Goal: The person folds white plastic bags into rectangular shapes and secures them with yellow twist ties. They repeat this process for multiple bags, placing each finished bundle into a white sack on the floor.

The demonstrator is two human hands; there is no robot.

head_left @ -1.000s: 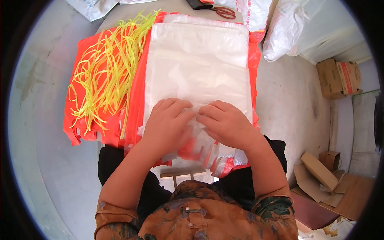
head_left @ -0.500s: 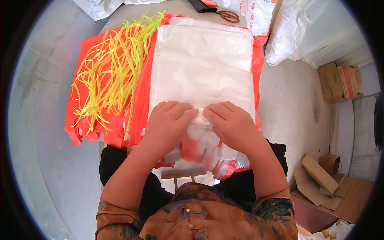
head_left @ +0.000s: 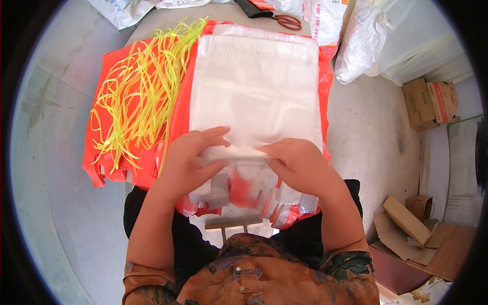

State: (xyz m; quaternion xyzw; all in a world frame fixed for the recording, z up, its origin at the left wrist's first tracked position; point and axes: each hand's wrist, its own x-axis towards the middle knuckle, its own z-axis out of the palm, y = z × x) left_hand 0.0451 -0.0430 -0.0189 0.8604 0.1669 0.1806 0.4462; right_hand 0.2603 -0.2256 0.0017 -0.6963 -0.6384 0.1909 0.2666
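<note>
A stack of clear plastic bags [head_left: 259, 86] lies in front of me, with its handle ends toward my lap. My left hand [head_left: 195, 157] is over the near left part of the stack, thumb and fingers spread apart with nothing gripped. My right hand [head_left: 297, 162] pinches the top clear bag between thumb and forefinger, near the base of its handles. Red plastic bags [head_left: 324, 101] show from beneath the stack along its sides. Through the clear film between my hands a red patch shows, somewhat blurred.
To the left, a bundle of yellow plastic ties [head_left: 147, 91] lies over more red bags [head_left: 109, 76]. Red-handled scissors [head_left: 287, 22] lie at the far edge beside a black item. A stuffed white sack [head_left: 362, 43] stands far right. Cardboard boxes [head_left: 424, 104] are further right.
My left hand has moved left, away from my right hand, and its fingers have opened off the plastic. My right hand stays near the same spot, now pinching the film.
</note>
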